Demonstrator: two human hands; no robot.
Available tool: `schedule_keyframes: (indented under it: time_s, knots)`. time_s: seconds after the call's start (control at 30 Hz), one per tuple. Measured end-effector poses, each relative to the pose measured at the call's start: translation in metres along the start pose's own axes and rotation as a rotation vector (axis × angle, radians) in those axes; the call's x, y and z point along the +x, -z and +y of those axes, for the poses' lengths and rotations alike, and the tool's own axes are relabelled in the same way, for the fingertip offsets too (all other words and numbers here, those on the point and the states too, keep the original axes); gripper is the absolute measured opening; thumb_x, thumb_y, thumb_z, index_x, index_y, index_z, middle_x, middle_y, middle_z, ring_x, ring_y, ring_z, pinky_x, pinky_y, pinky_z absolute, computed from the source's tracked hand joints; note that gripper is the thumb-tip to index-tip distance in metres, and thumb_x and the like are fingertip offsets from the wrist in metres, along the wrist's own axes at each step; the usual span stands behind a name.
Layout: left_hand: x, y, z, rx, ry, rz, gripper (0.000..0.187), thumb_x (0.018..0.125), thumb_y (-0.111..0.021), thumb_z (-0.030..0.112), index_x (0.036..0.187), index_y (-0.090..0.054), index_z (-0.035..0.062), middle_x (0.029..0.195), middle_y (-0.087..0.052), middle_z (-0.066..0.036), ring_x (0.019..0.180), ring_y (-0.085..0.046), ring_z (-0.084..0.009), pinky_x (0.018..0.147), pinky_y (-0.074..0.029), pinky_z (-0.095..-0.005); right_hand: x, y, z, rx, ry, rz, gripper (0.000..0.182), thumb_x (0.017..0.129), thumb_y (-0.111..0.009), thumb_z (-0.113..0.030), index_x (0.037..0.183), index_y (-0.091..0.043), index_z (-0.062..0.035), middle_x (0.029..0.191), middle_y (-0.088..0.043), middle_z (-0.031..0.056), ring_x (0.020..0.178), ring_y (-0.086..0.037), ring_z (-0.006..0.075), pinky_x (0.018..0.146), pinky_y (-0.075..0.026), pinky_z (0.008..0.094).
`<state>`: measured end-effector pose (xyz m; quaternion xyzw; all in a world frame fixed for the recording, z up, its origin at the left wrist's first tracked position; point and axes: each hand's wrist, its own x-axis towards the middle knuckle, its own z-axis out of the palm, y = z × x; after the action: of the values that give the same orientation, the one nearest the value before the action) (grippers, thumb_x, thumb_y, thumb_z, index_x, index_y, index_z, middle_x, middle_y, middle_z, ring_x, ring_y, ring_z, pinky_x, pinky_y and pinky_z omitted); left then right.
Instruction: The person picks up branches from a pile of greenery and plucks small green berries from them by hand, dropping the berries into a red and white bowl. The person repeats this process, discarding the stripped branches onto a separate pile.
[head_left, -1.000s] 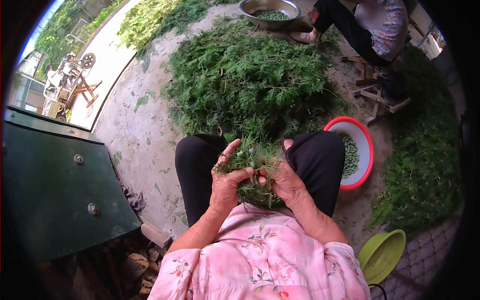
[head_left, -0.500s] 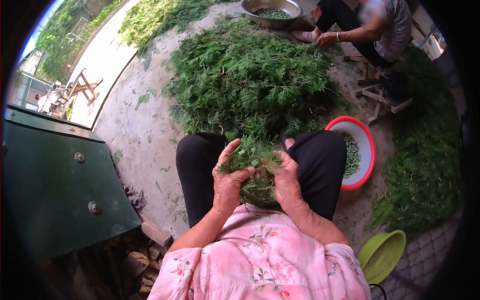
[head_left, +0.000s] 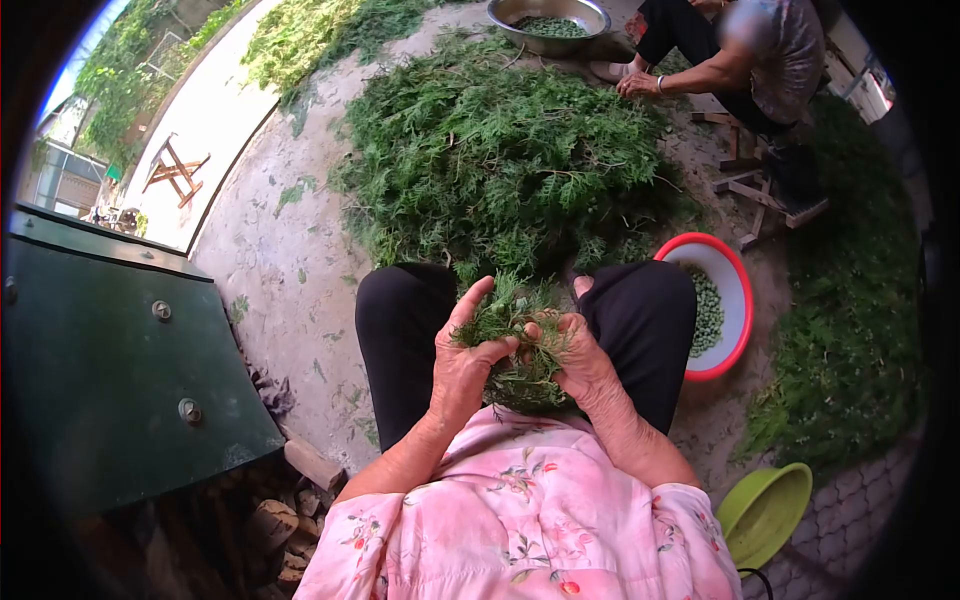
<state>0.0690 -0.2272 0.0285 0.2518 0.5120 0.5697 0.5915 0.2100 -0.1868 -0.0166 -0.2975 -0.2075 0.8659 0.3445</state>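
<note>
Between my knees I hold a leafy evergreen sprig (head_left: 512, 300) in both hands. My left hand (head_left: 461, 365) pinches it with the thumb across the stems, while its index finger points up along the leaves. My right hand (head_left: 585, 368) has its thumb and fingertips closed in the right side of the same sprig; whether a cone is between them is hidden. More foliage hangs below my hands over my lap. Just beyond my knees lies a big heap of green branches (head_left: 500, 150).
Right of my knee stands a red-rimmed white basin (head_left: 742, 300) holding small green cones (head_left: 706, 315). A metal bowl (head_left: 590, 42) of cones is at the back, beside a seated person (head_left: 785, 60). A lime-green basin (head_left: 785, 510) tilts at lower right; a dark green box (head_left: 120, 370) is at left.
My right hand has shifted a little right and its fingertips have moved into the sprig. Green cones visible on the sprig before are now mostly hidden. The other person's hand moved slightly left.
</note>
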Motion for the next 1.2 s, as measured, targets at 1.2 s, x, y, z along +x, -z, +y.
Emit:
schedule_keyframes:
  time_s: [1.2]
  knots:
    - [-0.002,-0.001,-0.006,0.360,-0.082,0.113,0.036,0.078,-0.064,0.006,0.112,-0.056,0.0017,0.095,-0.060,-0.004,0.083,-0.054,-0.0088,0.074,-0.045,-0.0222,-0.002,0.014,-0.043,0.112,0.392,0.150,0.019,0.087,-0.058,-0.024,0.087,-0.057,-0.0048,0.078,-0.057,0.0032,0.059,-0.052,0.0088,0.047,-0.037,0.0199]
